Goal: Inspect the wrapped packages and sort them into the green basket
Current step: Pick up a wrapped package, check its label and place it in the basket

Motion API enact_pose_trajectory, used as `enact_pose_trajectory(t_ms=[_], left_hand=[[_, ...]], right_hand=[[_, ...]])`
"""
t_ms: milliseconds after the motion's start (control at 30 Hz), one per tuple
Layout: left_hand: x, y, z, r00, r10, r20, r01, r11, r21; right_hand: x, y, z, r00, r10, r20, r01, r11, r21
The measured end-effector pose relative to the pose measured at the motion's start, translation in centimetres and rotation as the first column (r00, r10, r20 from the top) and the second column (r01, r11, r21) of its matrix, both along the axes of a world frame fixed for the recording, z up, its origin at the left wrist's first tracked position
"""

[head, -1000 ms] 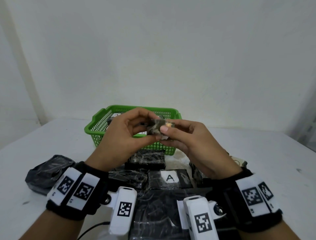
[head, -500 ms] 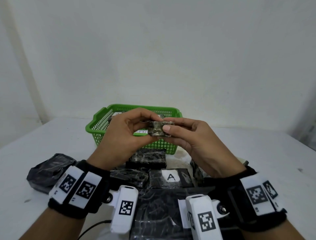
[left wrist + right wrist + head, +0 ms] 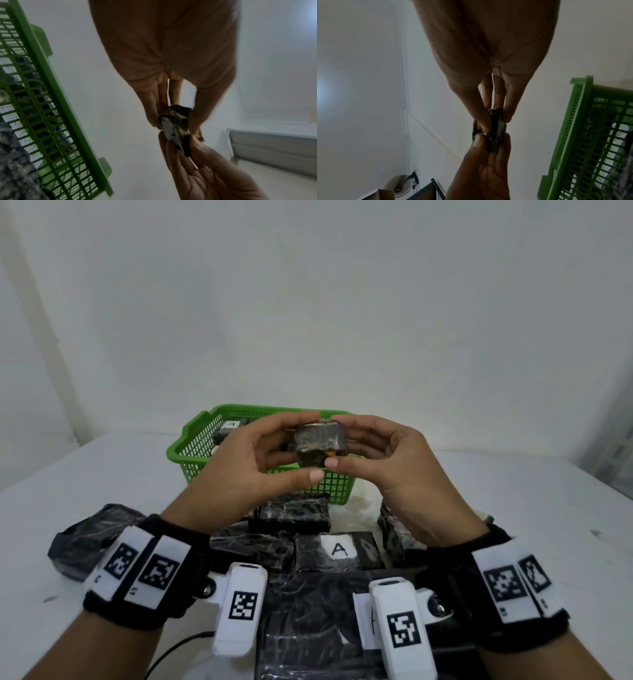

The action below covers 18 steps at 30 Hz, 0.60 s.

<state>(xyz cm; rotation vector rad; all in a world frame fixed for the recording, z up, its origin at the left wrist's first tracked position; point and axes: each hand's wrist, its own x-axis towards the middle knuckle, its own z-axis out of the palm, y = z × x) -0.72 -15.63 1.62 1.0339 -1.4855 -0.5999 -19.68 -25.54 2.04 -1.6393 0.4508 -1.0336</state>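
A small dark wrapped package (image 3: 320, 444) hangs in the air in front of the green basket (image 3: 191, 446). My left hand (image 3: 260, 460) pinches its left side between thumb and fingers, and my right hand (image 3: 380, 455) pinches its right side. A white label shows on the package's edge (image 3: 169, 132) in the left wrist view. The right wrist view shows the package (image 3: 494, 129) squeezed between both hands' fingertips. The basket holds wrapped packages, one with a label marked A (image 3: 233, 424).
Several black wrapped packages lie on the white table below my hands, one labelled A (image 3: 339, 549). A crumpled black bundle (image 3: 89, 535) sits at the left. A large black package (image 3: 308, 628) lies near the table's front edge. The basket wall (image 3: 583, 142) stands close by.
Both hands have turned the small package, so a broader face now points toward me. They hold it slightly higher, over the basket's front wall.
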Motion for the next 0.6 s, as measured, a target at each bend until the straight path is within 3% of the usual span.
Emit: enact_pose_trajectory(t_ms=[100,267,467,600], left_hand=[[-0.03,-0.01,0.02,0.997,0.071,-0.026,-0.072,0.997,-0.042],[0.31,-0.09,-0.08,0.999,0.037,0.007,-0.037,0.997,-0.063],[-0.05,-0.02,0.03,0.999,0.032,-0.013,-0.032,0.997,-0.064],[0.02,-0.02,0.09,0.996,0.090,-0.015,-0.091,0.990,-0.112]], right_hand=[[0.11,-0.01,-0.12,0.999,0.023,-0.037,-0.024,1.000,-0.007],[0.54,0.09,-0.22,0.992,0.120,-0.025,-0.113,0.975,0.190],[0.18,-0.01,-0.63,0.999,0.021,-0.025,-0.019,0.998,0.059],[0.40,-0.09,-0.58,0.995,0.090,-0.043,-0.085,0.991,0.105]])
